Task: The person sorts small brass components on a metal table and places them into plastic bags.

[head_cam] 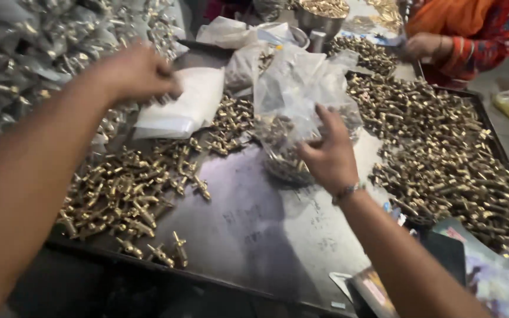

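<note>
My right hand (pixel 329 154) grips a clear plastic bag (pixel 298 97) that stands upright on the dark metal table (pixel 254 235), partly filled with small brass fittings. My left hand (pixel 134 73) reaches far left, fingers curled at the edge of a stack of flat white plastic bags (pixel 184 106); whether it holds one I cannot tell. A heap of loose brass fittings (pixel 119 194) lies below my left arm, and a larger heap (pixel 443 147) spreads to the right of the bag.
Filled, sealed bags of fittings (pixel 25 53) pile up at the far left. Another person in an orange sleeve (pixel 460 35) works at the far right with a hand (pixel 422 46) on the table. A metal bowl (pixel 322 15) of fittings stands at the back. Printed packets (pixel 384 288) lie near the front edge.
</note>
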